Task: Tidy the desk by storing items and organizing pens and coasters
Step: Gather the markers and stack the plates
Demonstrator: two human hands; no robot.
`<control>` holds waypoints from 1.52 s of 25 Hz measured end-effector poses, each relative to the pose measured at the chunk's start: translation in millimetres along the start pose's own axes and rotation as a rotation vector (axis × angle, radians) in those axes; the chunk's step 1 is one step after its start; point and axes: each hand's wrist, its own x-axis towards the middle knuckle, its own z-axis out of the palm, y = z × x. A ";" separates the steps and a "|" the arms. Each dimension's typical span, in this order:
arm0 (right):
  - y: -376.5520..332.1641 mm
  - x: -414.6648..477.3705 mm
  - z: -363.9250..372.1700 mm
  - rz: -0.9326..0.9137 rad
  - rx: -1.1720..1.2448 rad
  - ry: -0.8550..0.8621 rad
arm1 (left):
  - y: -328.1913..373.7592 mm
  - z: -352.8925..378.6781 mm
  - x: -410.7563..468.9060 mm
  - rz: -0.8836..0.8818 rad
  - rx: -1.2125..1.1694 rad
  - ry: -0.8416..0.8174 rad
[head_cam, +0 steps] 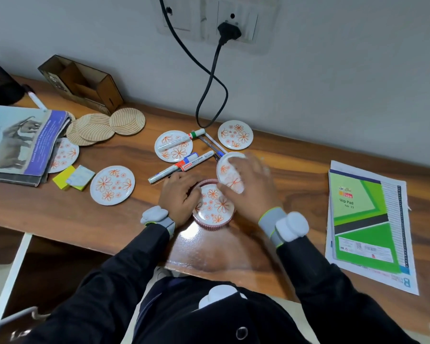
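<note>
A round coaster holder with a pink ribbed rim sits near the desk's front edge, a white coaster with orange flowers lying in it. My left hand grips the holder's left rim. My right hand holds another floral coaster, tilted, just above the holder's right side. More floral coasters lie loose, and one is partly under a book. Several markers and pens are scattered behind my hands. Woven round coasters overlap at the back left.
A wooden desk organizer stands against the wall. A stack of books lies at the left, sticky notes beside it. A green slip pad on papers lies at the right. A black cable hangs from the wall socket.
</note>
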 end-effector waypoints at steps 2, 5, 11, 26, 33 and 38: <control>-21.0 -25.1 11.8 -0.119 0.022 -0.059 | -0.2 -1.7 -1.4 -0.005 -0.005 -0.009; -27.8 -43.9 23.7 -0.164 -0.014 -0.078 | -2.5 -2.9 -1.1 0.013 -0.012 -0.028; -20.2 -46.6 33.4 -0.213 -0.217 -0.137 | -3.8 1.3 -1.4 0.000 -0.023 0.012; 8.8 84.0 9.3 0.043 -0.196 -0.014 | -2.3 2.6 0.0 0.008 -0.001 0.013; 16.5 130.7 30.3 0.131 -0.306 -0.076 | -0.9 0.7 0.8 -0.008 -0.012 0.017; 22.3 131.7 36.9 0.159 -0.273 0.008 | 0.2 -0.4 -0.2 -0.023 -0.017 0.011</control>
